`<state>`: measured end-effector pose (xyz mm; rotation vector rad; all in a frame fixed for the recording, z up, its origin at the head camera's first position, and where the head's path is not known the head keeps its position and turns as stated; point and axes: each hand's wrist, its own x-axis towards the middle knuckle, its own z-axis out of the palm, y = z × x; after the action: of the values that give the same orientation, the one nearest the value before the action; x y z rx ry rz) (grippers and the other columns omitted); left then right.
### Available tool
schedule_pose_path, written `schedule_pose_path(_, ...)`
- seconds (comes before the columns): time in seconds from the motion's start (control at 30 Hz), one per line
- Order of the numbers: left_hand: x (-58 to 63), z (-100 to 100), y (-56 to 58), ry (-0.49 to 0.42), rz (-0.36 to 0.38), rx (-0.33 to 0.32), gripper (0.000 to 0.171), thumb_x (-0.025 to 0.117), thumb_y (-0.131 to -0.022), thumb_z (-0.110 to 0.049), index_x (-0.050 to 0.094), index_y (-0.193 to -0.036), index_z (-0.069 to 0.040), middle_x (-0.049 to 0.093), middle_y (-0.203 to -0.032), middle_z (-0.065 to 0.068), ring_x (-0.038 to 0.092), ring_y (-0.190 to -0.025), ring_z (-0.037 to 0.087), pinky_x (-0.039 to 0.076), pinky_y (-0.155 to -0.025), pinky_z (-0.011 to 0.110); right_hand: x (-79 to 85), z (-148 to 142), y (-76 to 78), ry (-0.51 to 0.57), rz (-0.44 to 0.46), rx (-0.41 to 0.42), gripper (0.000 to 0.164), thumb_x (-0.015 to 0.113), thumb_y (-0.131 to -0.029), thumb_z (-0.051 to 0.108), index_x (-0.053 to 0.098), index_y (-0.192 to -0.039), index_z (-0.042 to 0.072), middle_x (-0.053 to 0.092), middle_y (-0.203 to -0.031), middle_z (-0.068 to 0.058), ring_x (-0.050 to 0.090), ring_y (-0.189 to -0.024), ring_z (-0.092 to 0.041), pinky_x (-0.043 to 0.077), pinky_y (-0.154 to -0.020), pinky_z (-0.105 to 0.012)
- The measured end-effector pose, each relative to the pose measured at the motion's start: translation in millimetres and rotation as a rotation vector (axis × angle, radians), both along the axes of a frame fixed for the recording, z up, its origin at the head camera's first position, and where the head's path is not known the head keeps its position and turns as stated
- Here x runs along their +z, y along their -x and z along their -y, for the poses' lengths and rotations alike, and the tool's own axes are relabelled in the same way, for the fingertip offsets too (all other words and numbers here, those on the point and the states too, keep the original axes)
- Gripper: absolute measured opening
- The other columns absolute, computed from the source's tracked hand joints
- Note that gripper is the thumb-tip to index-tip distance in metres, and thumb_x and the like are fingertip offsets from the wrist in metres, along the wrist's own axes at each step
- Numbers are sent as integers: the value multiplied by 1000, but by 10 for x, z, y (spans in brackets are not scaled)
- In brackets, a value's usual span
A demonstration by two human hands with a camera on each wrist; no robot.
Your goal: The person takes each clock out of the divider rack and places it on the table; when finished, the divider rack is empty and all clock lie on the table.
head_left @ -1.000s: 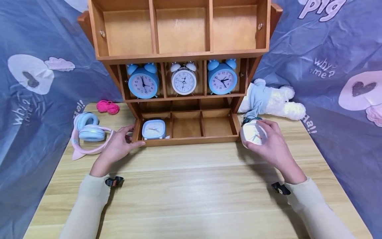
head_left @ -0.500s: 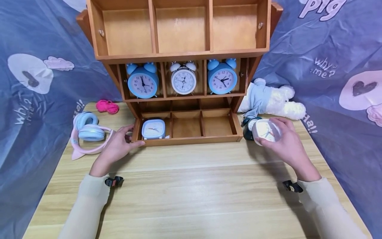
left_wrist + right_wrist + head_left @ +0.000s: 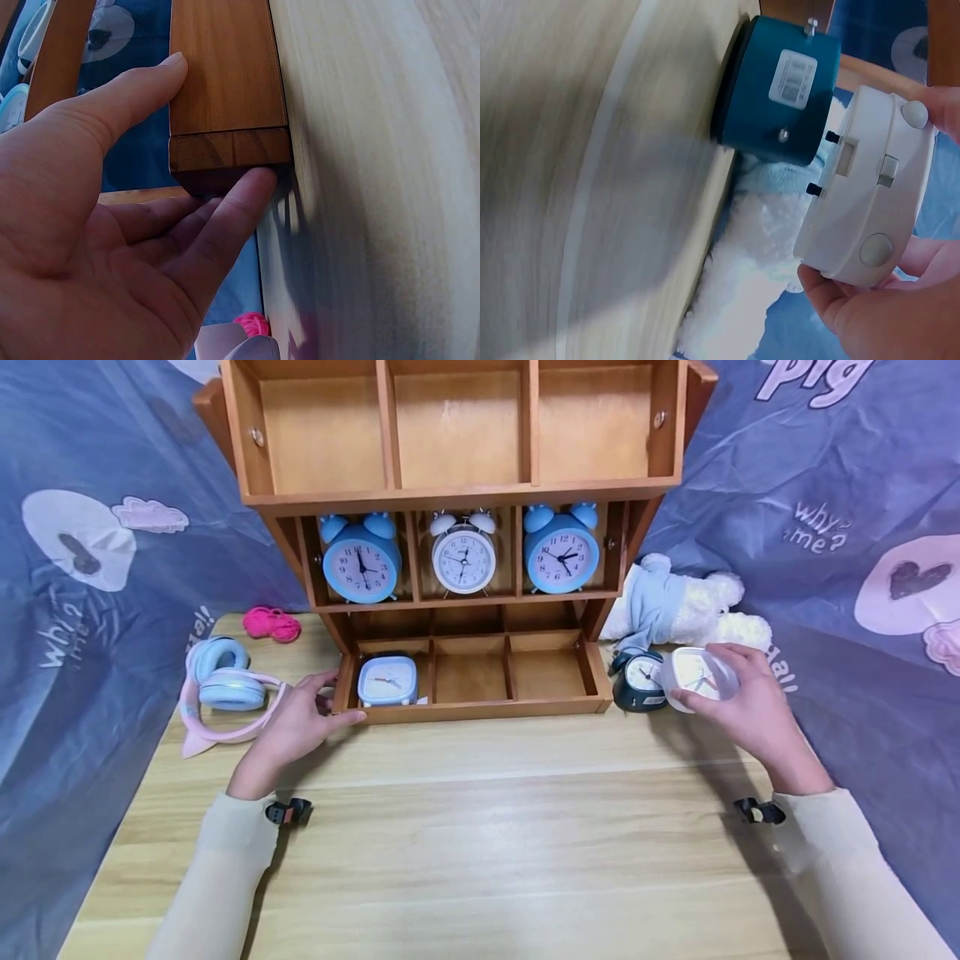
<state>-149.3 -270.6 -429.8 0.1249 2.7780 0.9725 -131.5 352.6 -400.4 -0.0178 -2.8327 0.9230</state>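
My right hand (image 3: 746,697) holds a white square alarm clock (image 3: 699,675) by its sides, raised above the table. In the right wrist view its underside (image 3: 866,187) shows rounded feet and black knobs at the back. Beside it, a dark green alarm clock (image 3: 641,681) stands on the table at the shelf's right end. My left hand (image 3: 300,722) grips the lower left corner of the wooden shelf (image 3: 480,713); in the left wrist view the thumb lies on the front board (image 3: 225,67) and fingertips reach its end. A light blue square clock (image 3: 387,681) sits in the bottom left compartment.
Two blue twin-bell clocks (image 3: 363,568) and a white one (image 3: 463,560) fill the middle row. Pink headphones (image 3: 232,693) and pink yarn (image 3: 272,624) lie at the left. A white plush toy (image 3: 682,602) lies behind the green clock. Blue printed cloth (image 3: 840,710) surrounds the table (image 3: 480,843).
My right hand has carried the white clock rightward, away from the shelf's right end, uncovering the dark green clock. The left hand has stayed at the shelf corner.
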Motion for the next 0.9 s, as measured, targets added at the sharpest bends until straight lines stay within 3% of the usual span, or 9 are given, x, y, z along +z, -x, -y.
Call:
schedule_pose_path(0.2,14,-8,20,0,-3,-6,103,85,-100,-48,34,-172,6,49,-165,36,68,-131,49,62,-100,58,9,-136,74,9,32,-21,89,89,-94,28,47,-165,-5,39,-170,-34,38,-149,-65,30,-118,-81)
schedule_pose_path(0.53,7,-4,18,2,-11,-7,102,86,-100,-46,35,-171,6,49,-166,35,69,-130,49,64,-98,57,-131,-371,130,30,88,-74,92,84,-98,40,43,-170,1,32,-176,-33,32,-153,-70,24,-123,-84)
schedule_pose_path(0.9,-5,-13,19,3,-20,-1,101,88,-99,-45,37,-170,7,54,-162,35,71,-127,47,65,-90,49,-277,-468,247,-5,83,-20,90,87,-96,32,45,-166,-5,35,-169,-39,37,-148,-69,28,-122,-83)
